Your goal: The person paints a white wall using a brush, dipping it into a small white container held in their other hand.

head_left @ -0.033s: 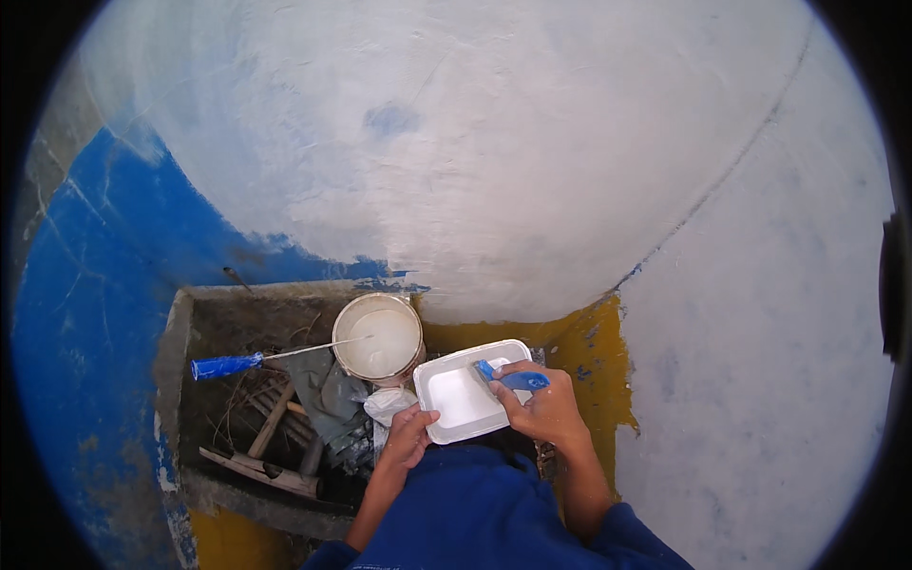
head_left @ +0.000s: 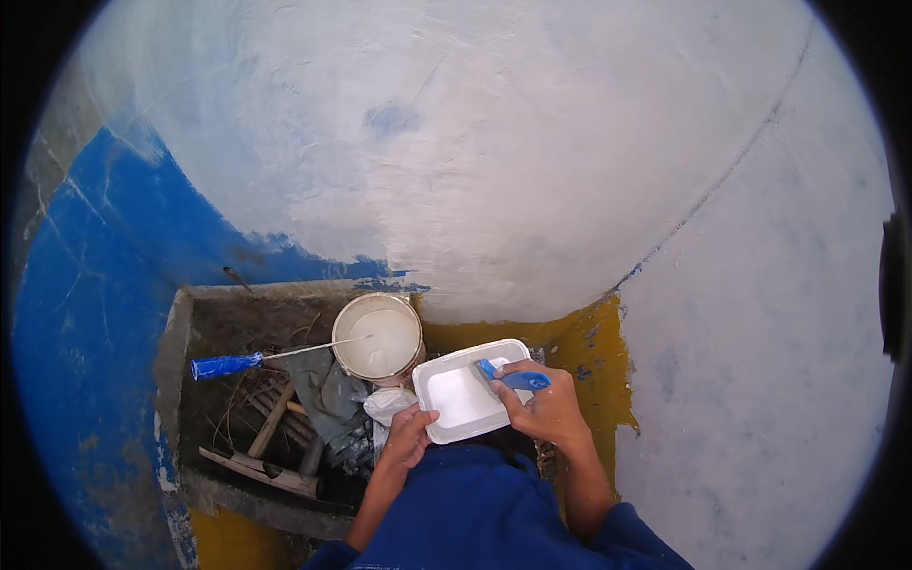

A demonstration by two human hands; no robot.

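Observation:
My left hand (head_left: 408, 439) grips a shallow white tray (head_left: 472, 436) by its near left corner, thumb over the rim and fingers underneath. White paint lies in the tray. A paintbrush (head_left: 524, 381) with a blue handle is in my right hand (head_left: 551, 410), pinched near its ferrule, and its bristle end is over the right part of the tray. Just beyond the tray to the left stands a round bucket (head_left: 420, 353) of whitish paint. A metal rod with a blue handle (head_left: 226, 366) reaches over its rim; the rod's far end is at the paint.
A concrete trough (head_left: 173, 356) at the left holds wood pieces (head_left: 273, 420), a grey cloth or plastic sheet (head_left: 328, 399) and twigs. A white plastic bag (head_left: 388, 404) lies below the bucket. Ahead rises a wall (head_left: 532, 171), mostly whitish, with blue at left and yellow low down.

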